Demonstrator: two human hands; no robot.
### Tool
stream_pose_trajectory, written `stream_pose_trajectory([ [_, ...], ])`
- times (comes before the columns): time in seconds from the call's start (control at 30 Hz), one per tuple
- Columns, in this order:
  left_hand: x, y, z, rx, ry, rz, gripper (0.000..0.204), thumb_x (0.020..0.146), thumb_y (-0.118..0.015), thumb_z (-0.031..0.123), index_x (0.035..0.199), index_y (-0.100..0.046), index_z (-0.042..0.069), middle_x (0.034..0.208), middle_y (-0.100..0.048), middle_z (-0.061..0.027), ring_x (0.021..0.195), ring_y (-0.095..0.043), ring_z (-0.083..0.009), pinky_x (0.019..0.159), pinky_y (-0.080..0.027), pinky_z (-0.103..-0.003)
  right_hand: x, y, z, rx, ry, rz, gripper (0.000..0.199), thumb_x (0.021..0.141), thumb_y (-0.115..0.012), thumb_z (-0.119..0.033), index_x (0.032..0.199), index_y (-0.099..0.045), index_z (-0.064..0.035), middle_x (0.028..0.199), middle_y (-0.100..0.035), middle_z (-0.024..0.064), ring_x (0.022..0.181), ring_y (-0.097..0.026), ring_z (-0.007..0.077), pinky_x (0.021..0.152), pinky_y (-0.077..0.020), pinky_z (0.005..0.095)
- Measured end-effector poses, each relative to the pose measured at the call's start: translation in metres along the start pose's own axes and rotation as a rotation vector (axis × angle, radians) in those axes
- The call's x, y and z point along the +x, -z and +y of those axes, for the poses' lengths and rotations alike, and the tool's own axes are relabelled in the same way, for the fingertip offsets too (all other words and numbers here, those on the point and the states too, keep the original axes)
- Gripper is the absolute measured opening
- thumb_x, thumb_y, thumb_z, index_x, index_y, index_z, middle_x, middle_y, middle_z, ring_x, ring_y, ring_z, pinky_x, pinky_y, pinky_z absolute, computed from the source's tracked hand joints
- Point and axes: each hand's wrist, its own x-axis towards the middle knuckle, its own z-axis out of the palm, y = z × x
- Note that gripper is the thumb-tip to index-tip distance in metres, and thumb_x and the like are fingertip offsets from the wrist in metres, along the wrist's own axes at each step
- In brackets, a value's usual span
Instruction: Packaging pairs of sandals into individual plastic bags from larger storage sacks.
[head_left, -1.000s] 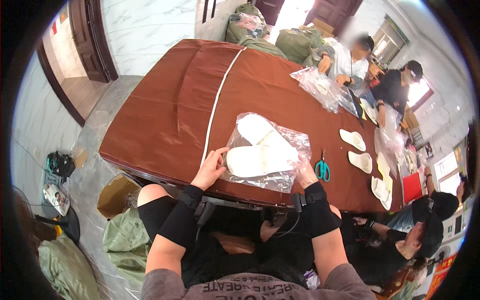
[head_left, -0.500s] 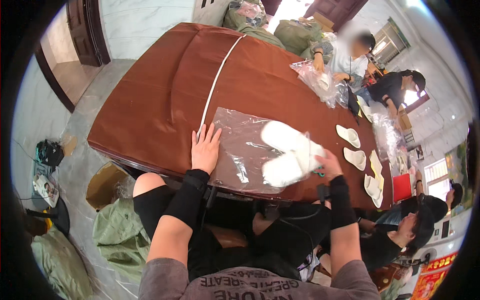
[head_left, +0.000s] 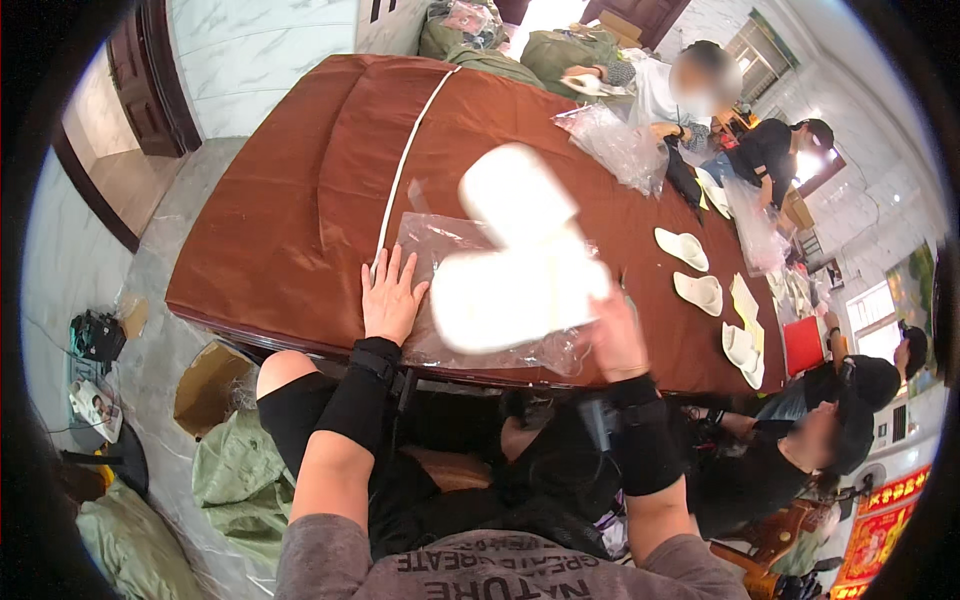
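Note:
A pair of white slippers (head_left: 515, 295), smeared by motion, is raised over the table, soles upward. My right hand (head_left: 617, 338) grips them at their right end, its fingers partly blurred. Beneath them a clear plastic bag (head_left: 422, 232) lies on the brown cloth, largely covered by the slippers. My left hand (head_left: 392, 300) rests flat with fingers spread on the cloth, beside the bag's left edge and the end of a white cord (head_left: 405, 170).
Cream slippers (head_left: 698, 293) and a yellowish sheet (head_left: 745, 305) lie along the right of the brown-covered table (head_left: 260, 220). Across it, a person in white (head_left: 655, 95) handles a slipper near plastic bags (head_left: 620, 145). A cardboard box (head_left: 212, 385) and green sacks (head_left: 240, 475) stand at lower left.
My right hand has lifted the slippers off the bag and shifted left with them. My left hand stays flat by the bag. The far person's hand now holds up a slipper.

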Motion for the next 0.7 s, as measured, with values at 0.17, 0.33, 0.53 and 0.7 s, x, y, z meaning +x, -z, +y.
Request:
stream_pose_trajectory([
  [0.17, 0.0, -0.003, -0.003, -0.002, 0.023, 0.034, 0.052, 0.092, -0.051, 0.042, 0.137, -0.046, 0.017, 0.148, -0.036, -0.0082, 0.138, -0.03, -0.0251, 0.111, -0.023, -0.049, -0.001, 0.081, 0.085, -0.129, -0.328, 0.269, 0.037, 0.088, -0.059, -0.013, 0.121, -0.05, 0.0001, 0.106, -0.061, 0.014, 0.085, -0.066, 0.0259, 0.055, -0.0601, 0.0389],
  [0.33, 0.005, 0.003, -0.001, -0.051, 0.055, -0.002, 0.051, 0.09, -0.058, 0.034, 0.136, -0.047, 0.016, 0.149, -0.033, -0.0087, 0.137, -0.031, -0.0264, 0.109, -0.024, -0.054, -0.002, 0.159, 0.036, -0.153, -0.095, 0.582, 0.019, 0.09, -0.056, -0.01, 0.106, -0.049, -0.0016, 0.1, -0.061, 0.0125, 0.083, -0.065, 0.0268, 0.053, -0.0582, 0.0351],
  [0.53, 0.024, 0.029, 0.015, 0.017, 0.01, -0.03, 0.051, 0.088, -0.06, 0.028, 0.136, -0.046, 0.017, 0.149, -0.032, -0.0078, 0.137, -0.031, -0.0273, 0.108, -0.02, -0.063, 0.005, 0.107, 0.021, 0.214, -0.053, 0.352, 0.031, 0.094, -0.056, -0.023, 0.119, -0.051, -0.0035, 0.112, -0.062, 0.0113, 0.094, -0.064, 0.0256, 0.075, -0.0557, 0.0384],
  [0.7, 0.005, 0.002, -0.003, 0.0, -0.058, -0.099, 0.052, 0.089, -0.057, 0.034, 0.137, -0.046, 0.019, 0.146, -0.037, -0.0054, 0.138, -0.029, -0.0259, 0.108, -0.017, -0.064, 0.024, 0.045, 0.077, -0.256, -0.38, 0.225, 0.035, 0.089, -0.061, -0.02, 0.118, -0.051, -0.0043, 0.102, -0.062, 0.0122, 0.09, -0.064, 0.0228, 0.07, -0.0546, 0.0361],
])
